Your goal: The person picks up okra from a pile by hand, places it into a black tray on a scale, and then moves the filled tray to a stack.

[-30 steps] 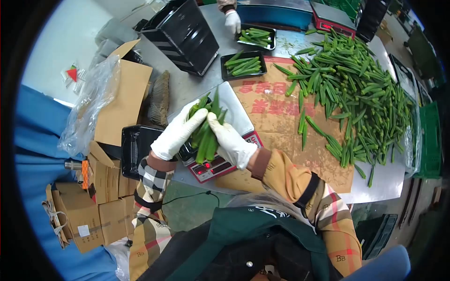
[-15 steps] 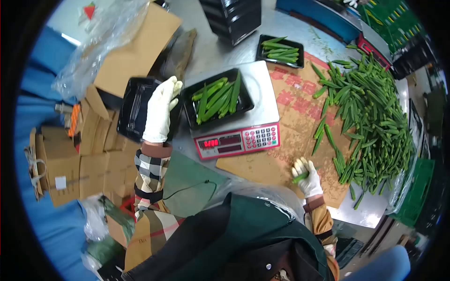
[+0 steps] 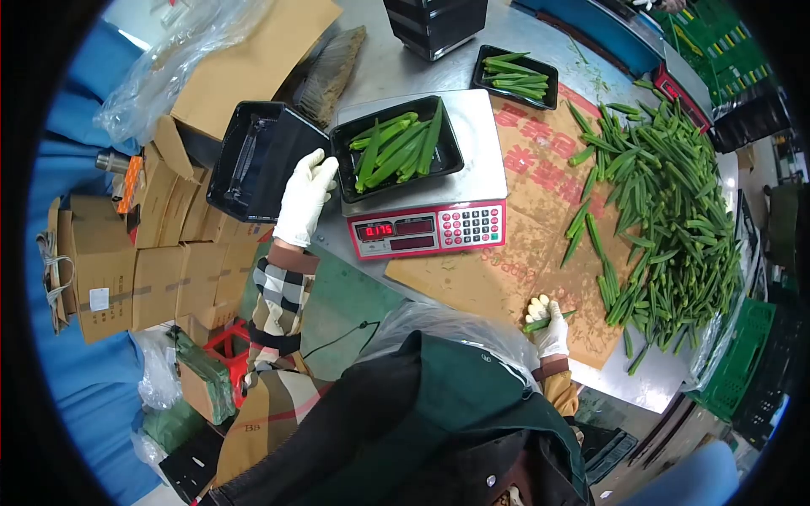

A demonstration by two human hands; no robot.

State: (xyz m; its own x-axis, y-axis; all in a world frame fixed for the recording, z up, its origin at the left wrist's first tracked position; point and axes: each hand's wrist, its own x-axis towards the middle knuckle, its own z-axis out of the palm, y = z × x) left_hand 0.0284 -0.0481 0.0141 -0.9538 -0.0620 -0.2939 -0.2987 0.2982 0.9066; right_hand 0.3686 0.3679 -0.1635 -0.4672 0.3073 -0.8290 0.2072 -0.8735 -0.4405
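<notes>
My left hand (image 3: 307, 198), in a white glove, is beside the left edge of a black tray of okra (image 3: 396, 150); its fingers are apart and hold nothing. That tray rests on a scale (image 3: 483, 173) whose red display reads 0.175. Left of the hand are empty black trays (image 3: 253, 164). My right hand (image 3: 548, 325), also gloved, is closed around a green okra pod (image 3: 540, 323) above the stained cardboard (image 3: 472, 291). A large heap of okra (image 3: 675, 219) lies to its right.
Another black tray with okra (image 3: 516, 78) stands behind the scale, near a stack of black trays (image 3: 434, 25). Cardboard boxes (image 3: 105, 261) fill the left side. A second scale (image 3: 675, 84) is at the back right, beside green crates (image 3: 717, 51).
My left hand has moved down and right, off the empty trays to the filled tray's edge. The scale display has changed to 0.175. My right hand still holds the pod, its fingers curled more.
</notes>
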